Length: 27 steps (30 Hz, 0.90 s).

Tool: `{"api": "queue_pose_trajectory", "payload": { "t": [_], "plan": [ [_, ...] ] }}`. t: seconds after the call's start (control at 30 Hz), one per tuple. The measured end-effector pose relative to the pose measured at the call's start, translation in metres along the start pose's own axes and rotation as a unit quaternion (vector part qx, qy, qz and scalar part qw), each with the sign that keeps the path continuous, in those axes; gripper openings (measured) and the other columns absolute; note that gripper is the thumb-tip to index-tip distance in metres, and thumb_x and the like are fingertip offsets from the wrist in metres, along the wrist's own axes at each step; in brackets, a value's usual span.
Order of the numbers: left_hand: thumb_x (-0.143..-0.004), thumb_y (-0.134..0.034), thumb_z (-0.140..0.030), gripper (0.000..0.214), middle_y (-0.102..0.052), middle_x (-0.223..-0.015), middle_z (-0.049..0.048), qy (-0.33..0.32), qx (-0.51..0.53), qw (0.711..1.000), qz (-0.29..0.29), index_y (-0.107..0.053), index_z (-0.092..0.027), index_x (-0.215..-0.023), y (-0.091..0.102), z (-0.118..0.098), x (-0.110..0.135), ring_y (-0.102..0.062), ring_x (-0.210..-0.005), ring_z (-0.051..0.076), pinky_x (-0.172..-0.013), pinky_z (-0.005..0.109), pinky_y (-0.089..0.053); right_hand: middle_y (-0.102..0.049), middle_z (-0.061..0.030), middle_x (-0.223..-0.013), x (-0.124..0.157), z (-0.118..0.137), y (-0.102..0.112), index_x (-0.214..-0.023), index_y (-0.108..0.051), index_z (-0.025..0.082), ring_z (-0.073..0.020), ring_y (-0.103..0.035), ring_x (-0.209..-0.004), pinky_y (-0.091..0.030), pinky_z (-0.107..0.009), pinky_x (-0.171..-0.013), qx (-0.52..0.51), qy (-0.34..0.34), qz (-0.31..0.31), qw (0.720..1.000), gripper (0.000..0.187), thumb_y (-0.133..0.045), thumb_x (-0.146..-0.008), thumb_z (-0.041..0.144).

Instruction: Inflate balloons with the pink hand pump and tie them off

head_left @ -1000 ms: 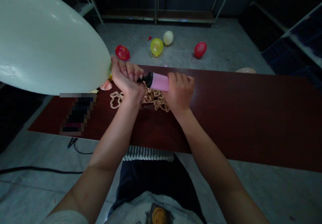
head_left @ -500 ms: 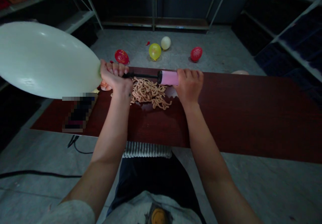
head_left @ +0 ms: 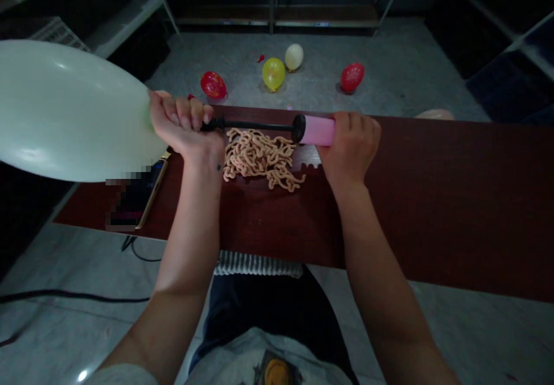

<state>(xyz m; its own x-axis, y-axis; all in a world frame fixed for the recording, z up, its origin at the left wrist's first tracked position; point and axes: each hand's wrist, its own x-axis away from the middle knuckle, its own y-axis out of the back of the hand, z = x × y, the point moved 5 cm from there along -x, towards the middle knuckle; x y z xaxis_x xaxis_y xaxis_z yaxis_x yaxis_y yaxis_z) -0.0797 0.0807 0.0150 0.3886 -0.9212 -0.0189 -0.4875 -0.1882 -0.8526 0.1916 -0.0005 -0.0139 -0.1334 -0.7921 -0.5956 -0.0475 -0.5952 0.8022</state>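
Near the far edge of the table [head_left: 454, 200], the pink pump [head_left: 318, 130] is grasped by the right hand [head_left: 352, 148]; its rod's end and, towards the left corner, the pale balloon [head_left: 69, 111] are clenched by the left hand [head_left: 184, 122]. By loosened grip, the balloon could be lost; by overfilling, burst.

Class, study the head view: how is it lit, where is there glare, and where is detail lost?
Head view: dim overall, with the back shelves sinking into darkness; head view: bright glare spots on the large pale balloon and a pale sheen on the table near the pink pump; head view: coarse pixel blocks hide part of the phone-like slab.
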Motion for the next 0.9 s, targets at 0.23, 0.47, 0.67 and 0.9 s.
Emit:
{"api": "queue_pose_trajectory", "payload": {
  "t": [0.23, 0.47, 0.67, 0.9],
  "plan": [
    [-0.107, -0.037, -0.038, 0.051, -0.011, -0.048, -0.0052, -0.006, -0.04, 0.999, 0.012, -0.013, -0.02, -0.067, -0.017, 0.017, 0.031, -0.016, -0.036, 0.01, -0.042, 0.025, -0.021, -0.059, -0.014, -0.109, 0.007, 0.036, 0.013, -0.118, -0.057, 0.015, -0.0306, -0.051, -0.106, -0.038, -0.05, -0.092, -0.032, 0.014, 0.046, 0.998, 0.03, -0.042, -0.093, 0.021],
    [-0.104, -0.041, -0.052, 0.059, -0.011, -0.047, -0.0059, 0.013, -0.081, 0.996, 0.035, -0.014, -0.022, -0.063, -0.022, 0.041, 0.05, -0.015, -0.035, 0.011, -0.04, 0.028, -0.02, -0.062, -0.0149, -0.107, 0.015, 0.064, 0.014, -0.113, -0.057, 0.012, -0.0289, -0.053, -0.101, -0.039, -0.043, -0.087, -0.082, 0.049, 0.089, 0.991, 0.025, -0.047, -0.091, 0.021],
    [-0.11, -0.032, -0.038, 0.055, -0.008, -0.047, -0.0063, 0.045, -0.026, 0.998, 0.028, -0.011, -0.021, -0.063, -0.028, 0.044, 0.048, -0.01, -0.037, 0.01, -0.042, 0.027, -0.015, -0.065, -0.0146, -0.109, 0.012, 0.057, 0.009, -0.114, -0.058, 0.015, -0.0293, -0.055, -0.103, -0.037, -0.043, -0.09, -0.071, 0.065, 0.087, 0.992, 0.025, -0.047, -0.094, 0.024],
    [-0.109, -0.032, -0.048, 0.059, -0.011, -0.047, -0.0052, 0.04, 0.001, 0.999, 0.013, -0.017, -0.021, -0.06, -0.023, 0.043, 0.042, -0.014, -0.037, 0.01, -0.043, 0.027, -0.017, -0.066, -0.014, -0.113, 0.008, 0.049, -0.003, -0.123, -0.056, 0.016, -0.0292, -0.055, -0.106, -0.035, -0.043, -0.094, -0.054, 0.065, 0.078, 0.993, 0.033, -0.053, -0.093, 0.027]
  ]
}}
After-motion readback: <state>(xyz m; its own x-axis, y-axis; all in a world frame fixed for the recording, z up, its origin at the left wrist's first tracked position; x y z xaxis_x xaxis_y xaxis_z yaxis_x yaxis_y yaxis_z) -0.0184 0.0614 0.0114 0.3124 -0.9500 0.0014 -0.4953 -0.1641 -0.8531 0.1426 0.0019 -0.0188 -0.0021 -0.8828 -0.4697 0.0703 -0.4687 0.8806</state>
